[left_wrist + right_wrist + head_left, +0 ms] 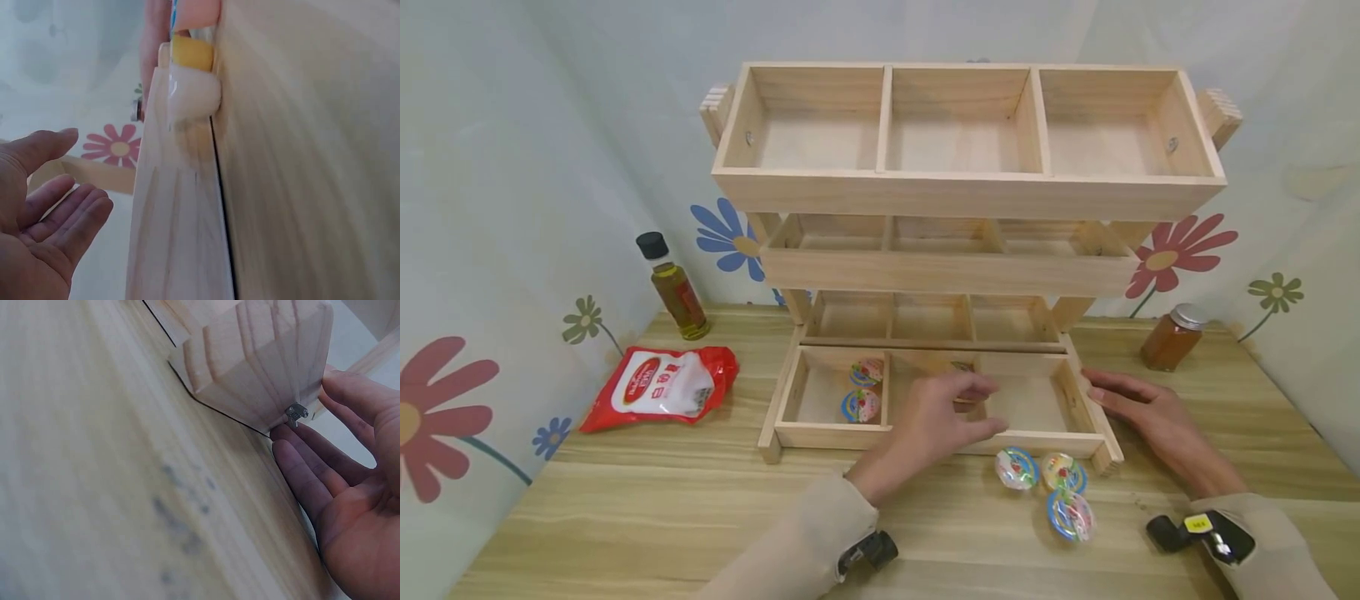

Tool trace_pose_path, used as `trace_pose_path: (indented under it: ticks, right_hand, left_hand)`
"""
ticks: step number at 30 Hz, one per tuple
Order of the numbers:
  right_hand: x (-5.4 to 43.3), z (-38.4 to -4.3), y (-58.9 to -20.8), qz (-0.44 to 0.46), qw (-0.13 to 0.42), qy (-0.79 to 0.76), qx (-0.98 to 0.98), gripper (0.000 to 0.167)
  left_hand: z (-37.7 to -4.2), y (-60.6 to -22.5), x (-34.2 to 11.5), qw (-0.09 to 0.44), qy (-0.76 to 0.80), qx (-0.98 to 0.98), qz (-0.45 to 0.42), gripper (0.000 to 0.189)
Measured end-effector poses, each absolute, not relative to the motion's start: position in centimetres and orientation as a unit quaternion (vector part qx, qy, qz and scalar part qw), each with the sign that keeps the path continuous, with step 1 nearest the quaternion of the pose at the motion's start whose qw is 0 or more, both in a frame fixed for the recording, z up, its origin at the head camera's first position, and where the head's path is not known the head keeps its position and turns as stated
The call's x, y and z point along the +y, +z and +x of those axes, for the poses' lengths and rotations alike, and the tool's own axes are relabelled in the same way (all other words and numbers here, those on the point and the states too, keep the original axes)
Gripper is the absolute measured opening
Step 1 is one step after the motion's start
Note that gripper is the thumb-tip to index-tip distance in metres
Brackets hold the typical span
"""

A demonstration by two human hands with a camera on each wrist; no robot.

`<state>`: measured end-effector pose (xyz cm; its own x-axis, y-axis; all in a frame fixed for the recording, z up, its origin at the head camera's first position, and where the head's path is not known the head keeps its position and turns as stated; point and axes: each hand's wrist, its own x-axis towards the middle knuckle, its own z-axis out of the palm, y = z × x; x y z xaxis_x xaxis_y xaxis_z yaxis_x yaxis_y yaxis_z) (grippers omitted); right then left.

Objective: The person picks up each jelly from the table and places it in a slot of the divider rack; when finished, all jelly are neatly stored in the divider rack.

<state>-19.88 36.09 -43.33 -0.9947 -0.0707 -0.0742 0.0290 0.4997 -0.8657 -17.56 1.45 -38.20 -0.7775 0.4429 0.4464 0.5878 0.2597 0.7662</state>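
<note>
My left hand [932,417] hovers over the middle compartment of the rack's bottom tray [835,435], thumb and fingers apart and nothing between them. A small jelly cup [962,367] shows partly behind those fingers. Two more jelly cups [861,406] lie in the left compartment. Against the rack's right side post [262,362], my right hand [1157,421] rests its fingertips, fingers fairly straight. On the table before the tray sit a white jelly cup [194,97], a yellow one [192,53] and a pink one [199,14], near the right foot.
Above rise the rack's upper wooden trays [970,193], each split into three compartments. At left, a red and white bag [662,385] lies before an oil bottle [679,296]. A lidded jar [1172,337] of brown contents stands at right. Flowered curtains surround the table [625,508].
</note>
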Motion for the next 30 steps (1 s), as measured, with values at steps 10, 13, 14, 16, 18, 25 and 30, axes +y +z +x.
trace_pose_path:
  ticks: [10, 13, 14, 16, 18, 25, 30]
  right_hand:
    - [36.1, -20.0, -43.3, -0.014, 0.050, -0.495, 0.867, 0.063]
    - [36.1, -19.9, -43.3, -0.013, 0.046, -0.490, 0.871, 0.062]
    - [36.1, -19.9, -43.3, -0.012, 0.045, -0.489, 0.871, 0.062]
    - [36.2, -19.9, -43.3, -0.012, 0.042, -0.488, 0.872, 0.061]
    - [36.2, -19.8, -43.3, -0.012, 0.040, -0.490, 0.871, 0.061]
    - [36.2, -19.8, -43.3, -0.015, 0.043, -0.491, 0.870, 0.060]
    - [36.2, -19.9, -43.4, -0.018, 0.040, -0.494, 0.868, 0.060]
  left_hand:
    - [-16.0, -38.7, 1.9, 0.030, -0.546, -0.771, -0.327, 0.036]
    - [-15.7, -38.9, 2.0, 0.014, -0.553, -0.768, -0.324, 0.035]
    - [-15.6, -38.9, 2.0, 0.010, -0.554, -0.768, -0.321, 0.036]
    - [-15.4, -39.1, 2.1, 0.002, -0.558, -0.767, -0.317, 0.036]
    - [-15.3, -39.3, 2.1, -0.004, -0.562, -0.766, -0.312, 0.036]
    - [-15.0, -40.0, 2.1, -0.024, -0.561, -0.770, -0.304, 0.039]
    - [-14.7, -40.4, 2.1, -0.039, -0.562, -0.765, -0.311, 0.037]
